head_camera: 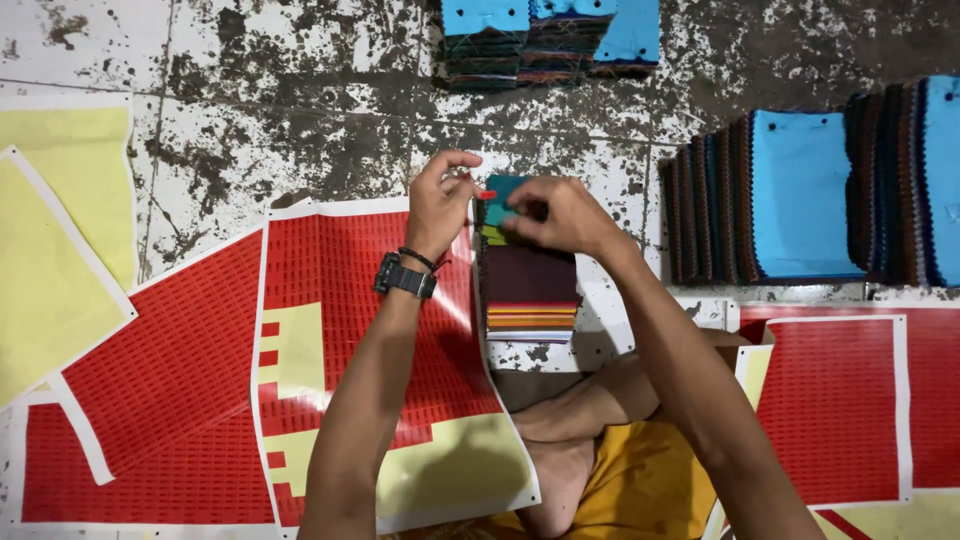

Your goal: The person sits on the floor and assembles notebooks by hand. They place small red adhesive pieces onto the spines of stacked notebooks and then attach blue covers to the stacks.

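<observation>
Cloth swatches (529, 290) lie fanned on the floor between red sheets (340, 300), the right hand (560, 213) pinching the teal top piece and the left hand (440, 200) pinching a small red tab (486, 194), which looks easy to drop or stick askew.

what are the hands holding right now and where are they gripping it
The left hand pinches a small red piece by its left end. The right hand presses the top teal swatch of the fabric swatch stack.
</observation>
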